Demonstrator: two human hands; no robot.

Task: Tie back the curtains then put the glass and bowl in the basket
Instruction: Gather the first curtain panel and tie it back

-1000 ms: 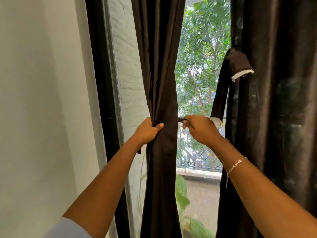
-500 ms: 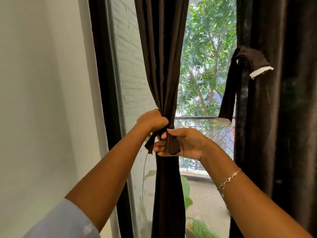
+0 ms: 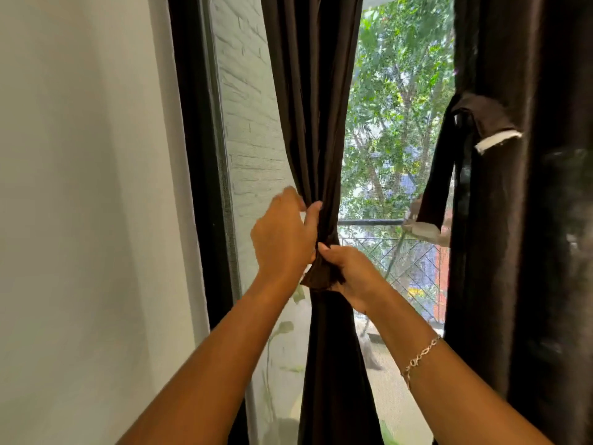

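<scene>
A dark brown left curtain [image 3: 316,123] hangs gathered into a narrow bundle in front of the window. A matching tie-back band [image 3: 322,276] is wrapped around it at waist height. My right hand [image 3: 351,274] pinches the band's end against the front of the bundle. My left hand [image 3: 284,237] holds the bundle's left side just above, thumb on the fabric. The right curtain [image 3: 529,220] hangs loose, its own tie-back strap [image 3: 441,175] dangling with white ends. No glass, bowl or basket is in view.
A white wall [image 3: 83,220] fills the left. A dark window frame [image 3: 200,155] stands beside it. The mesh window pane [image 3: 394,123] looks onto trees, a balcony railing [image 3: 369,222] and a white brick wall [image 3: 247,107].
The band went from being pulled across the curtain to wrapped around it. My right hand came from right of the curtain to its front. The camera view shifted left.
</scene>
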